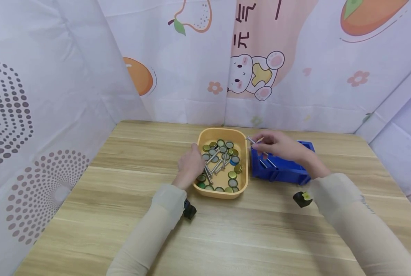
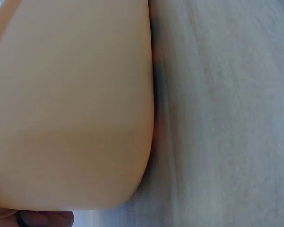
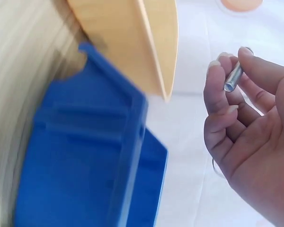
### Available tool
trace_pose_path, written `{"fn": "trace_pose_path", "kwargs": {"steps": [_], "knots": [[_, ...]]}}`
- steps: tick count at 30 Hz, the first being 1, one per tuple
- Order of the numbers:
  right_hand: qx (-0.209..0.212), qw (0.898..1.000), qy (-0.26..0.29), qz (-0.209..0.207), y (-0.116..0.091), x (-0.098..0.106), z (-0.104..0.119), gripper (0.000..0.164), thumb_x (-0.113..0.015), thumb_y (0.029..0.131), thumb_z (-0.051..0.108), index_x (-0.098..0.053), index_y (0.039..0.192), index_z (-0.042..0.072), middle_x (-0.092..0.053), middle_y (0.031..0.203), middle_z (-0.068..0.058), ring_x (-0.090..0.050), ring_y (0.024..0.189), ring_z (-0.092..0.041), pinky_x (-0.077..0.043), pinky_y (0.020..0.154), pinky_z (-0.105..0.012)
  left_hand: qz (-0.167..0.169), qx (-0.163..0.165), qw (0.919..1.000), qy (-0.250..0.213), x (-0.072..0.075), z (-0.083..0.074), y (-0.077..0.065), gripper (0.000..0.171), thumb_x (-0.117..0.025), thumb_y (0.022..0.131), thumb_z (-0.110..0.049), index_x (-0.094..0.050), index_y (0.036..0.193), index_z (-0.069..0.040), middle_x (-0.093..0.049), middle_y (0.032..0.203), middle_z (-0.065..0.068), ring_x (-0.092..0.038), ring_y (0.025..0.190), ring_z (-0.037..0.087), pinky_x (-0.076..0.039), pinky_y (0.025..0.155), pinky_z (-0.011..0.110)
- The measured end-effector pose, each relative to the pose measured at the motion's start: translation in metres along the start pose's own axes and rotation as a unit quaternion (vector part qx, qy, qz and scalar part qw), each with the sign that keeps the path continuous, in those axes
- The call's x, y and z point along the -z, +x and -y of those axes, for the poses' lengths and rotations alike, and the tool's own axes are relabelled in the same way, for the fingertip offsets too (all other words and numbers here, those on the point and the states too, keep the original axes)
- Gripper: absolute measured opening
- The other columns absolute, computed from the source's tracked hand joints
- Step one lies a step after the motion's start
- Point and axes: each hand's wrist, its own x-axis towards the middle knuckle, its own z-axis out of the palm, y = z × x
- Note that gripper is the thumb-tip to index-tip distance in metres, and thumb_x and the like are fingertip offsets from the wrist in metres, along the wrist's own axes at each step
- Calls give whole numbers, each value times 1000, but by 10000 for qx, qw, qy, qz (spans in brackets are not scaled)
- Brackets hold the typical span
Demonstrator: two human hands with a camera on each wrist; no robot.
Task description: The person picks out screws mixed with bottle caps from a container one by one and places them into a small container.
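Observation:
My left hand grips the left rim of a yellow plastic tray; in the left wrist view a fingertip shows by the tray's outer wall. Inside lie several bottle caps, gold, grey, green and blue, and several long metal screws. My right hand is raised over the left part of a blue plastic bin. It pinches a metal screw between thumb and fingers. A couple of screws show in the bin; the hand hides part of its inside.
The tray and bin stand side by side on a wood-grain table. A printed white curtain hangs behind the table's back edge, with more cloth at both sides. Small black devices are worn at both wrists.

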Motion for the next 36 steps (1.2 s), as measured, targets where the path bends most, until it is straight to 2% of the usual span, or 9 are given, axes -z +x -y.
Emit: {"fn": "trace_pose_path", "kwargs": {"steps": [5, 11, 16, 22, 26, 30, 32, 36], "knots": [[-143, 9988, -446, -106, -9, 16, -9, 24, -57, 100, 25, -61, 118, 9, -64, 85, -9, -64, 74, -19, -50, 68, -30, 8, 18, 10000, 4, 0, -1, 0, 24, -47, 100, -22, -46, 119, -8, -59, 79, 8, -58, 68, 25, -43, 56, 35], [-165, 9964, -822, -82, -16, 29, -19, 21, -58, 100, 21, -60, 114, 6, -64, 81, -10, -64, 72, -18, -52, 66, -28, -11, 3, 10000, -57, 0, -2, 0, 23, -48, 99, -21, -47, 117, -7, -59, 79, 8, -58, 68, 25, -43, 57, 35], [-278, 9942, -1038, -20, -18, 34, -28, 20, -58, 100, 20, -60, 112, 5, -62, 77, -7, -61, 70, -17, -51, 64, -28, 3, 17, 10000, -37, 1, -2, 0, 22, -47, 100, -22, -47, 117, -8, -59, 79, 9, -58, 67, 24, -42, 56, 35], [-401, 9851, -1674, -27, -18, 36, -40, 18, -59, 99, 18, -62, 112, 5, -63, 80, -6, -60, 69, -17, -51, 66, -31, 44, 37, 10000, -26, 0, -1, 0, 22, -46, 100, -22, -46, 117, -8, -58, 77, 8, -57, 65, 24, -41, 54, 34], [-191, 9723, -2324, -142, -18, 34, -48, 13, -62, 96, 12, -63, 107, 5, -64, 79, -7, -58, 66, -15, -49, 63, -29, 33, 29, 10000, -49, 0, 0, 0, 21, -46, 100, -22, -46, 116, -8, -58, 76, 8, -57, 64, 24, -41, 54, 34], [274, 9467, -3185, -399, -17, 28, -54, 11, -67, 92, 10, -65, 102, 8, -68, 82, -6, -59, 69, -14, -49, 65, -34, 17, 33, 10000, -14, -1, 0, 1, 21, -47, 100, -22, -46, 116, -8, -58, 76, 8, -57, 65, 23, -41, 54, 34], [399, 9376, -3417, -513, -17, 25, -56, 11, -68, 90, 8, -65, 100, 8, -70, 85, -6, -61, 73, -15, -51, 69, -39, 16, 38, 10000, 2, -1, 0, 1, 21, -46, 100, -22, -46, 116, -8, -58, 76, 8, -57, 65, 24, -41, 54, 34], [365, 9320, -3556, -601, -17, 20, -55, 8, -65, 91, 5, -65, 98, 9, -68, 88, -5, -61, 78, -19, -51, 73, -43, 7, 22, 10000, 14, -1, -1, 0, 22, -45, 101, -22, -46, 117, -8, -58, 76, 8, -57, 65, 24, -41, 54, 34]]}}
